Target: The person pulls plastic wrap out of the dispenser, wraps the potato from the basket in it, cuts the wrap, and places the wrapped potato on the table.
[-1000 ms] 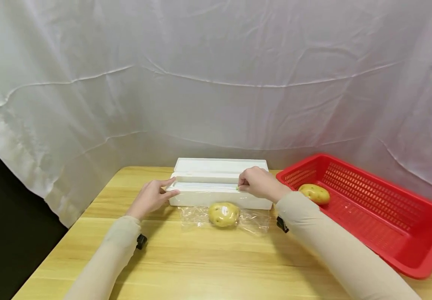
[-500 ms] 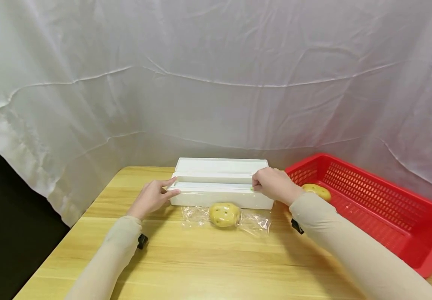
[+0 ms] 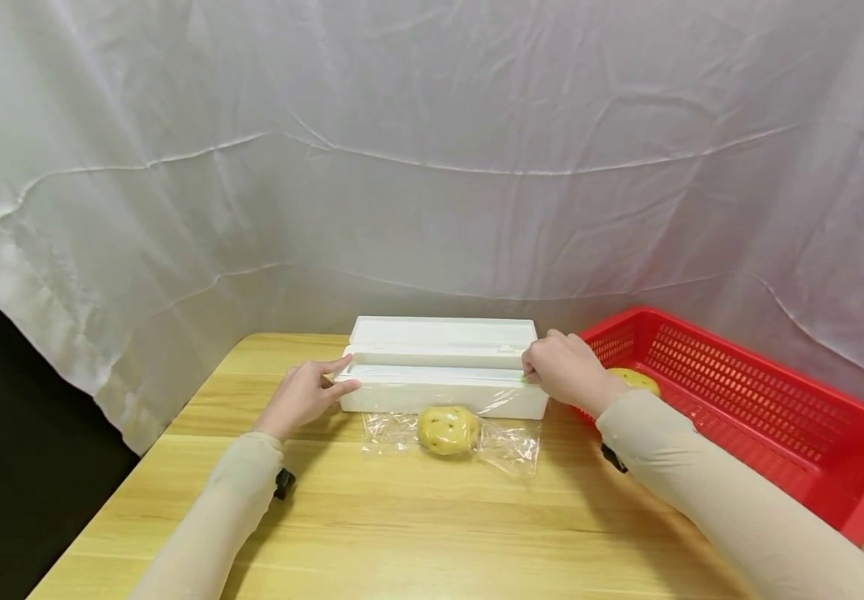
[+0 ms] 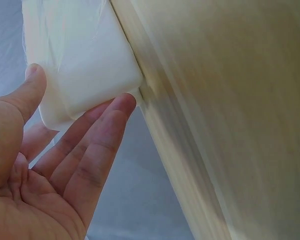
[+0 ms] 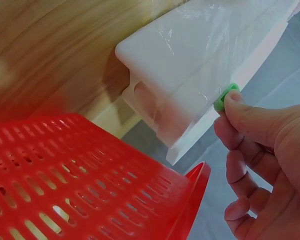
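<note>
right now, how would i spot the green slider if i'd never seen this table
On the wooden table, left of the red basket, sits a long white plastic-wrap dispenser with its lid raised. Near its right end, the right hand pinches the green slider. Its green stands out from the dispenser's white and the basket's red.

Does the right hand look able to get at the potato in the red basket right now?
Probably yes, though the right hand would first need to let go of the green slider it pinches. The red basket stands close by, open on top, with the potato toward its nearer end.
</note>
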Available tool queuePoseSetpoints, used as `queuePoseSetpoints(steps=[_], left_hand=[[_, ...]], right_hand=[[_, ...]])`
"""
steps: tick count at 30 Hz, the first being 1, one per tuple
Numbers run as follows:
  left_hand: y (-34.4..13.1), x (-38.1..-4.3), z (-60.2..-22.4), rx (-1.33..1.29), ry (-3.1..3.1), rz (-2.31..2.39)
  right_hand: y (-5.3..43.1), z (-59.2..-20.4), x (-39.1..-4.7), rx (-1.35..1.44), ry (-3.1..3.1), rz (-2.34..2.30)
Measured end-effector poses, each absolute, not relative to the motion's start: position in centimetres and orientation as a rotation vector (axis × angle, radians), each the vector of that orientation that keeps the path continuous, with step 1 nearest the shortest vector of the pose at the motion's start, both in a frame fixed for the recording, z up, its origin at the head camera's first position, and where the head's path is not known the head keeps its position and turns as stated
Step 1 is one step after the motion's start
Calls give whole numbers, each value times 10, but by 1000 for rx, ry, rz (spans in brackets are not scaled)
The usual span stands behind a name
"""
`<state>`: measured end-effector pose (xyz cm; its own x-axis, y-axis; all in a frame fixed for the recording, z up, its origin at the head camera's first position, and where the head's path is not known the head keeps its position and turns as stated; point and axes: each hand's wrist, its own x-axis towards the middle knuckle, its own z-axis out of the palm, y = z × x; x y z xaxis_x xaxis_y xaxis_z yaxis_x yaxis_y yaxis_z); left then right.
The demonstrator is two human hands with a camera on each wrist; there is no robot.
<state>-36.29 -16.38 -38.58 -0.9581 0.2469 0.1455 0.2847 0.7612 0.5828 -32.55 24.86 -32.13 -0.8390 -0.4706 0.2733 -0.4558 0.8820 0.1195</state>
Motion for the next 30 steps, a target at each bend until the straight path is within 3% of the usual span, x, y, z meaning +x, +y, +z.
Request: queuePoseSetpoints(steps=[30], left_hand=[[-165,-363,-387,-439,-2875,-983]], right_hand=[[264,-326,-319,663,-2726,-230]])
